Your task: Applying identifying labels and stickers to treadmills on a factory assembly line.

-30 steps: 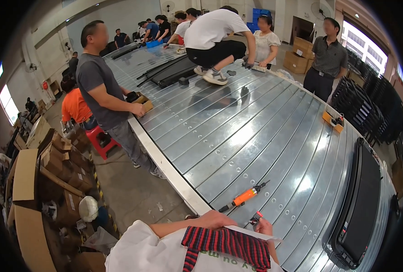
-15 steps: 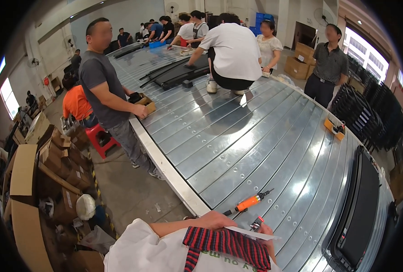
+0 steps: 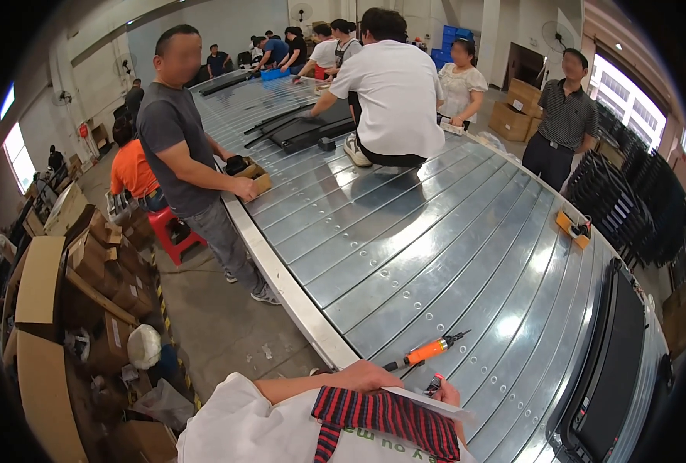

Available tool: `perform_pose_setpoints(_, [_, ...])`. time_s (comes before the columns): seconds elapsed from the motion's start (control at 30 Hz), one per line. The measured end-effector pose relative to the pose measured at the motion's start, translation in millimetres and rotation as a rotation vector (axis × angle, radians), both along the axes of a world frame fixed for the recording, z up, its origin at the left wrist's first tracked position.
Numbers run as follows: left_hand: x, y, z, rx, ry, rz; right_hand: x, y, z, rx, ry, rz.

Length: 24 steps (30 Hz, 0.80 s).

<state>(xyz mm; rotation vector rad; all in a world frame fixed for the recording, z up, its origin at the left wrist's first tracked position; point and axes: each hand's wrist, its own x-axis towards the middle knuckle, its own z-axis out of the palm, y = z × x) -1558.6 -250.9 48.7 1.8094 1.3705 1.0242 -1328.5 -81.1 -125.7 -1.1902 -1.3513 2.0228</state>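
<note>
Close to my body, my left hand (image 3: 368, 376) is closed at one end of a thin white sheet (image 3: 428, 403), possibly paper or film. My right hand (image 3: 449, 393) is closed around a small red and dark object (image 3: 435, 383) whose kind I cannot make out. The sheet's other end lies against that hand. An orange electric screwdriver (image 3: 426, 351) with a dark bit rests on the ribbed metal tabletop (image 3: 389, 309), just beyond my hands. Red-and-black striped cloth (image 3: 389, 420) on my front partly hides the space below my hands.
A person in white (image 3: 393, 92) crouches on the tabletop by a black panel (image 3: 312, 127). Another stands left, holding a cardboard tray (image 3: 254, 184). A large black frame (image 3: 609, 355) lies right, and a yellow bin (image 3: 573, 229) sits near the far edge. Cartons (image 3: 111, 285) crowd the left floor.
My view has shifted slightly. The crouching person's head and back have risen. My right hand and the small red object have tilted a little; both hands keep their hold.
</note>
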Motion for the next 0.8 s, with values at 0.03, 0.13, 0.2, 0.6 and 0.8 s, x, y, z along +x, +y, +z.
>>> perform_pose_setpoints(0.03, [0, 0, -4, 0.014, 0.031, 0.021, -2, -1, 2, -0.002, -0.002, 0.002])
perform_pose_setpoints(0.13, [-1, -4, -2, -0.004, 0.04, 0.039, -9, -2, 10, 0.075, -0.039, 0.028])
perform_pose_setpoints(0.2, [-2, -9, -2, -0.037, 0.021, 0.038, -10, -3, 13, 0.133, -0.06, 0.048])
perform_pose_setpoints(0.6, [-20, -55, -5, 0.101, 0.041, 0.021, -17, -43, 20, -0.038, 0.031, -0.166])
perform_pose_setpoints(0.8, [-32, -92, -16, 0.112, 0.171, -0.058, -22, -81, 29, 0.072, 0.039, -0.173])
